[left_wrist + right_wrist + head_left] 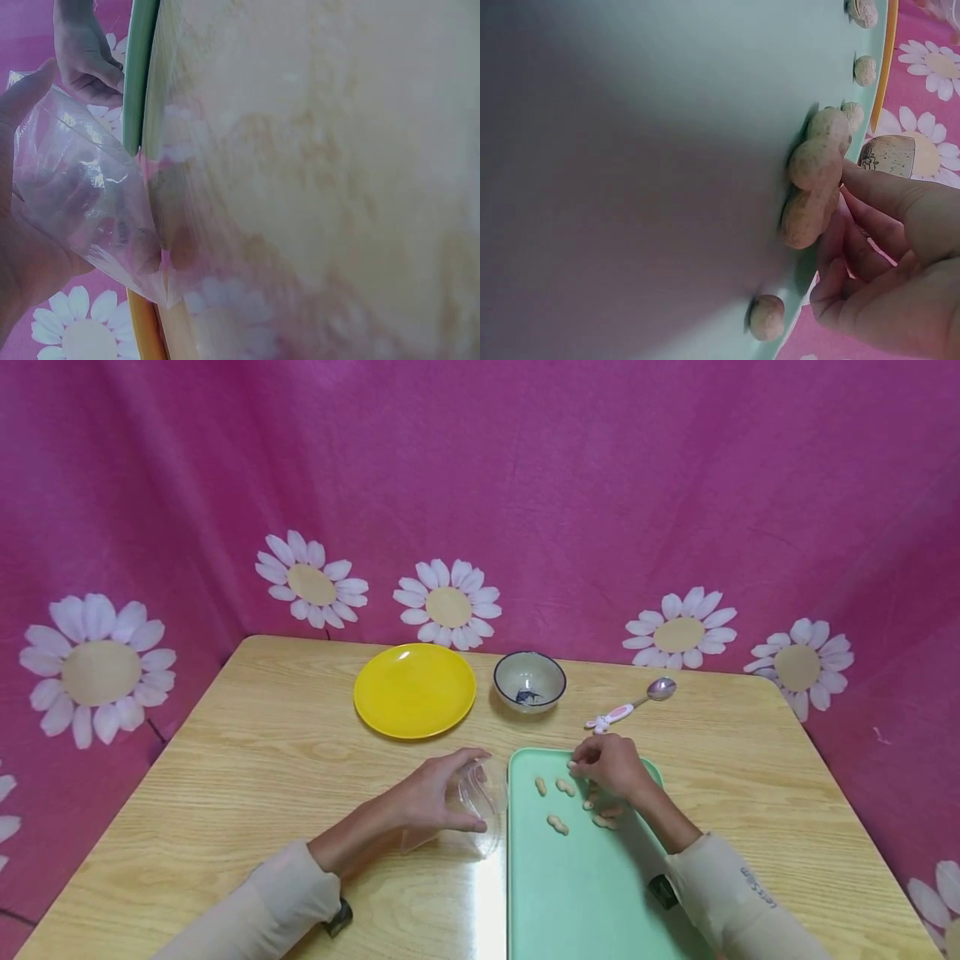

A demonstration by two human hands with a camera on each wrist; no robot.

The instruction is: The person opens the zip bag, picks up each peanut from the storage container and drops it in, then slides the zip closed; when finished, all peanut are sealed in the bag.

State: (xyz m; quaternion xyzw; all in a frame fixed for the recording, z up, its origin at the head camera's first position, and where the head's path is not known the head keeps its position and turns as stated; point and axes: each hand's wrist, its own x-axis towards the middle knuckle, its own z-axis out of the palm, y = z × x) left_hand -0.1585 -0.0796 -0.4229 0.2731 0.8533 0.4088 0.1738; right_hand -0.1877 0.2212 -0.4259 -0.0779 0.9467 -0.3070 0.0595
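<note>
In the head view my left hand (pixel 433 795) holds a clear plastic bag (pixel 480 797) beside the tray's left edge, thumb and fingers spread around it. The left wrist view shows the bag (pixel 94 199) against my left palm (pixel 34 251). Over the upper part of the green tray (pixel 558 893), my right hand (pixel 611 766) pinches a small pale piece, apparently a peanut, mostly hidden by the fingers. Several peanuts (pixel 557 824) lie left of and below this hand. In the right wrist view, peanuts (pixel 815 163) lie close by my right fingers (pixel 877 259).
A yellow plate (pixel 415 691) and a bowl (pixel 529 682) with a blue rim stand at the back of the wooden table (pixel 300 735). Right of the bowl lies a spoon (pixel 618 713) with a rabbit handle. A pink curtain (pixel 525 510) with flowers hangs behind.
</note>
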